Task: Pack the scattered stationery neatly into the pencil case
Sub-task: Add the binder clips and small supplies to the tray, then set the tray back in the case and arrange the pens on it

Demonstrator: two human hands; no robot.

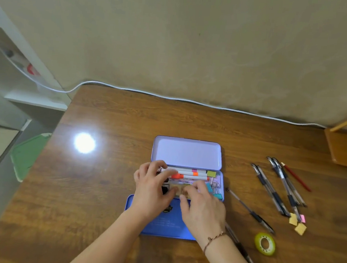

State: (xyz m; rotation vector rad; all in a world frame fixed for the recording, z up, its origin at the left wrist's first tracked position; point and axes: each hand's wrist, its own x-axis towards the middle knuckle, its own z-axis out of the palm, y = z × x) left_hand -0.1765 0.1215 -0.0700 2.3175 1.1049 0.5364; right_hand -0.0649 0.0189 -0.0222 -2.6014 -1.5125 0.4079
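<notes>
Both hands point(153, 190) inside pencil case point(221, 183)

Home study: wooden desk point(110, 126), plastered wall point(196, 39).

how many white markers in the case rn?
2. Both white markers lie side by side along the far wall of the pencil case: pink-banded behind, orange-banded in front. The left hand may hide more.

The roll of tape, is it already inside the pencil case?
No, the roll of tape lies on the table, right of the open pencil case, untouched by either hand.
</notes>
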